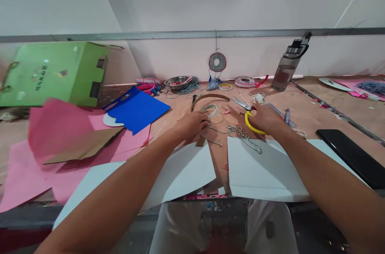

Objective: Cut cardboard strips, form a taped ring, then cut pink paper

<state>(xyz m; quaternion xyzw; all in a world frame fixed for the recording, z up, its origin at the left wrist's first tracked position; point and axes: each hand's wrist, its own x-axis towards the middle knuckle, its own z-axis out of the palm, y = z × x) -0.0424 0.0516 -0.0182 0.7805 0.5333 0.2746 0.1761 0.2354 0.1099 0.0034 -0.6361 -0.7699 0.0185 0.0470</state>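
My right hand is closed on a pair of scissors with yellow handles; the metal blades point away and to the left. My left hand has curled fingers at the near side of a roll of tape. What those fingers grip is hidden. A twisted green-and-white cord runs from beside the left fingers across the table toward white paper. Just beyond the left hand arches a curved brown strip. Another short brown strip lies below that hand.
Sheets of white paper lie along the front edge. To the left are pink sheets, blue sheet and green box. A bottle and phone are right. A round woven ornament hangs behind.
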